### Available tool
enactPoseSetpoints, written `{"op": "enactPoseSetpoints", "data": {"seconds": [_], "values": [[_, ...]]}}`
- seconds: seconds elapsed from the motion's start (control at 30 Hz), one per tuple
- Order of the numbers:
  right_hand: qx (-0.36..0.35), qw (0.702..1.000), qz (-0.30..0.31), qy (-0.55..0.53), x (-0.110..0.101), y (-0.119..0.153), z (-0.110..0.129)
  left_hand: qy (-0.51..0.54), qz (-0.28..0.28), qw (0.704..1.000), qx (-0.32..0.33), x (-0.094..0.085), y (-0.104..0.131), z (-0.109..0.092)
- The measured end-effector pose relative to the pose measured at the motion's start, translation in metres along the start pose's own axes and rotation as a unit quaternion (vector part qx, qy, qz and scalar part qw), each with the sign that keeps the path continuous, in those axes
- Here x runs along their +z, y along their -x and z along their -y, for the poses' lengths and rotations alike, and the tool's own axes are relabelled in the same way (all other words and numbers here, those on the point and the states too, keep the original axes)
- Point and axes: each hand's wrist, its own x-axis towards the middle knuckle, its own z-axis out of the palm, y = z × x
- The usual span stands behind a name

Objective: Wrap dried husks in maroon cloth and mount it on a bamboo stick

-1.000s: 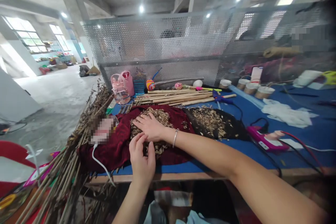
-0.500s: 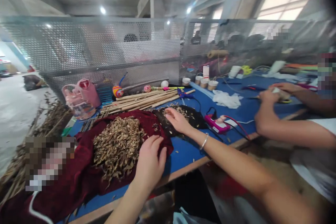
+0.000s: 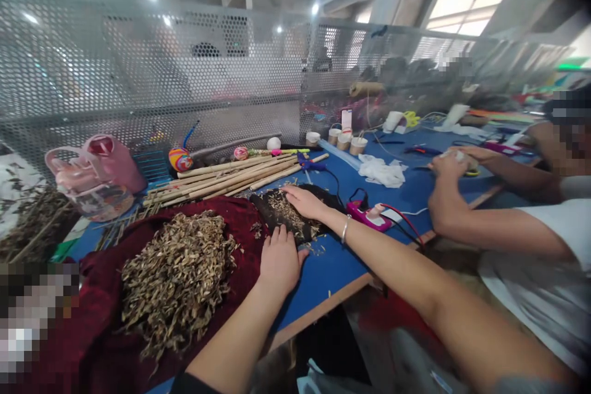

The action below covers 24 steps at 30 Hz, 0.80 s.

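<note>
My right hand [image 3: 306, 203], with a silver bangle at the wrist, reaches over the black cloth [image 3: 331, 197]. Its fingers are stretched out and rest on small loose husks [image 3: 282, 208] scattered there. Lower and to the left, my left hand [image 3: 279, 258] lies palm down with fingers extended at the near edge of that cloth, its thumb apart over the blue tabletop [image 3: 323, 271]. Left of it, a large heap of dried brown pods [image 3: 180, 283] sits on a maroon cloth [image 3: 247, 221]. Neither hand visibly holds anything.
Behind the cloths lie thin wooden sticks [image 3: 231, 178] and a blue glue gun [image 3: 310, 163]. A pink power strip [image 3: 369, 215] with cables is to the right. Pink bottles [image 3: 95, 178] stand at left, before a perforated metal screen [image 3: 249, 83]. Another person's hands [image 3: 450, 163] work at the right.
The view has shifted right and down. My left hand has moved from beside the pod heap to the black cloth's near edge. My right hand has lowered onto the husks.
</note>
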Motion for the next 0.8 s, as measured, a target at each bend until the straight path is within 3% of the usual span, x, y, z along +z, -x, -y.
{"op": "enactPoseSetpoints", "data": {"seconds": [0.2,0.37,0.47,0.57,0.67,0.8], "values": [[-0.124,0.987,0.091,0.054,0.006,-0.026,0.023,0.019,0.015,1.000,0.001,-0.002,0.001,0.003],[-0.179,0.979,0.077,0.052,-0.015,0.004,0.022,0.026,0.000,1.000,0.007,-0.001,0.002,0.004],[-0.149,0.988,0.040,0.017,-0.031,0.026,0.011,0.029,-0.003,1.000,0.009,-0.001,0.003,0.005],[-0.020,0.998,-0.033,0.043,-0.031,0.040,0.004,0.032,0.003,0.999,0.008,-0.001,0.003,0.005],[0.088,0.985,-0.033,0.143,-0.019,0.044,0.006,0.032,0.004,0.999,0.007,-0.001,0.003,0.005],[0.056,0.988,0.016,0.142,-0.011,0.038,0.011,0.034,-0.005,0.999,0.007,0.000,0.003,0.005]]}}
